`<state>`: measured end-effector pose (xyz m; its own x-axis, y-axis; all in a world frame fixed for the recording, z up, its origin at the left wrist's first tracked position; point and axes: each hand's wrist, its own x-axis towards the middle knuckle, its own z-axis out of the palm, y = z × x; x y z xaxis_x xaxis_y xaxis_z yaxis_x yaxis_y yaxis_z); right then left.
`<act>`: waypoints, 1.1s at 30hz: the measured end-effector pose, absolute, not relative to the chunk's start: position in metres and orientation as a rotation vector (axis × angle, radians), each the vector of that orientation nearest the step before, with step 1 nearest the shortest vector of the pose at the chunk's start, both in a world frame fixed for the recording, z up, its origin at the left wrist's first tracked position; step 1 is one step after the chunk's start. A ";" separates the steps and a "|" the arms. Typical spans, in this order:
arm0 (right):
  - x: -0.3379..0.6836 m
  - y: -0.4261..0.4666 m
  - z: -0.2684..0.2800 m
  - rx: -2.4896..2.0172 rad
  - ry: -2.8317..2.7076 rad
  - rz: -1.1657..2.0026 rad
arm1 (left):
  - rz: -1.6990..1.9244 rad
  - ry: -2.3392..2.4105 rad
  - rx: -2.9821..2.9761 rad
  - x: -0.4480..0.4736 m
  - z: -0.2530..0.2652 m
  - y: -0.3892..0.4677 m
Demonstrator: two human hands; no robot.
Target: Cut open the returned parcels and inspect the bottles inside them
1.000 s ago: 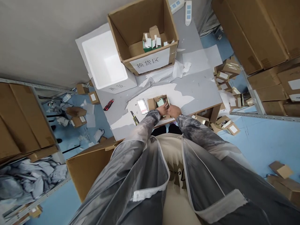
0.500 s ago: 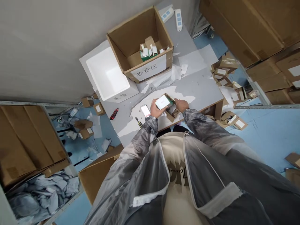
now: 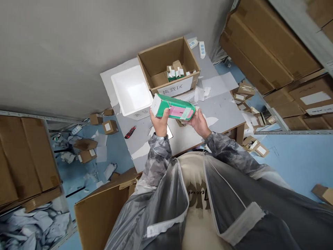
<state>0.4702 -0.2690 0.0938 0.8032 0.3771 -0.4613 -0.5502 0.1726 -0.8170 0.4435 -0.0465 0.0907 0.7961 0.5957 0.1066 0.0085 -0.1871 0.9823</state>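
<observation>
A green carton (image 3: 174,106) with a white end and a pink panel is held up over the table. My left hand (image 3: 159,122) is closed round its white end, thumb across the front. At the opposite end my right hand (image 3: 199,124) grips the lower corner, its fingertips partly behind the carton. Below the carton lie a phone (image 3: 169,132), mostly covered by my left hand, and a bit of brown cardboard (image 3: 180,123), largely hidden. A red and black box cutter (image 3: 130,132) lies on the table to the left.
An open cardboard box (image 3: 153,83) with small green-and-white cartons (image 3: 175,74) stands at the back of the table, beside a white foam bin (image 3: 118,90). Power strips (image 3: 202,49) lie behind. Shelves with large boxes (image 3: 270,48) flank the table, and cartons (image 3: 110,127) litter the floor.
The green carton has been raised from low over the table and turned, so its long green and pink side shows. Both hands moved up and away from my body with it. My view has shifted.
</observation>
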 end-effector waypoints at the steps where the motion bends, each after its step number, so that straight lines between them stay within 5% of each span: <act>1: 0.469 -0.263 0.105 -1.151 0.154 0.698 | 0.568 0.442 1.751 0.442 0.101 -0.043; 11: 0.459 -0.226 0.135 -0.998 0.202 0.784 | 0.778 0.175 2.114 0.417 0.188 -0.041; 24: 0.434 -0.216 0.140 -0.682 0.154 0.784 | 0.948 0.163 2.077 0.401 0.194 -0.013; 33: 0.448 -0.220 0.136 -0.685 0.261 0.732 | 0.843 0.054 2.133 0.415 0.256 -0.050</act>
